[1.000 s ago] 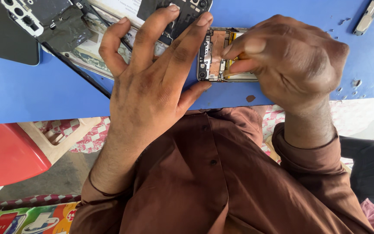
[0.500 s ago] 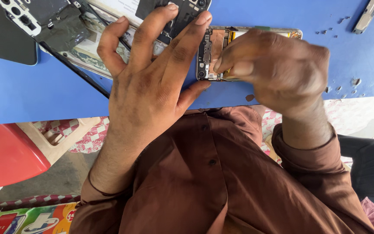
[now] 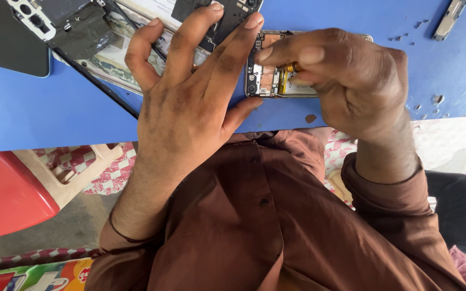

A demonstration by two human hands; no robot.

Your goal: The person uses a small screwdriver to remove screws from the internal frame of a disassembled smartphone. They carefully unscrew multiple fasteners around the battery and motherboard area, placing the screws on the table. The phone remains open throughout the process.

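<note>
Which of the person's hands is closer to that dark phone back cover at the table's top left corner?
Left. The left hand lies just right of the dark back cover; the right hand is farther right, over the opened phone.

The left hand (image 3: 187,116) is spread flat, fingers splayed forward; the right hand (image 3: 351,81) is curled, thumb and forefinger pinched together.

1. A blue table (image 3: 39,116) fills the upper part of the view.
2. A dark phone back cover (image 3: 6,40) lies at the table's far left.
3. A small metal part (image 3: 447,19) lies at the table's far right.
4. A red plastic stool (image 3: 1,194) stands below the table's near edge.
</note>
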